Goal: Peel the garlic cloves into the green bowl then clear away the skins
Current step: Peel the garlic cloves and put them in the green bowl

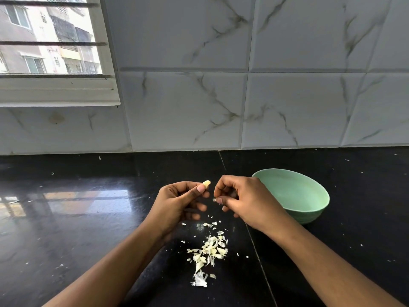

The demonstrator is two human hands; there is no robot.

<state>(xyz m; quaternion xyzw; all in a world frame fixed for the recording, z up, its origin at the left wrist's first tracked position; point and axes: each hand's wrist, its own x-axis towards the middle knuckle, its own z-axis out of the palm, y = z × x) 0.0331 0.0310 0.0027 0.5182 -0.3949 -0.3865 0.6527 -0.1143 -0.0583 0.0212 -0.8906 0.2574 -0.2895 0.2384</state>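
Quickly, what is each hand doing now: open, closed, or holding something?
Left hand: pinches a garlic clove.
Right hand: pinches a bit of skin.

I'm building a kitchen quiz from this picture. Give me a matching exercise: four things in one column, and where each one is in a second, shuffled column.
Things
1. garlic clove
2. green bowl
3. pile of garlic skins
4. skin scrap

Places
A. on the black counter, just right of the right hand
B. pinched in the right hand's fingertips
C. pinched in the left hand
D. on the counter, nearer the person than both hands

Pairs: 1-C, 2-A, 3-D, 4-B
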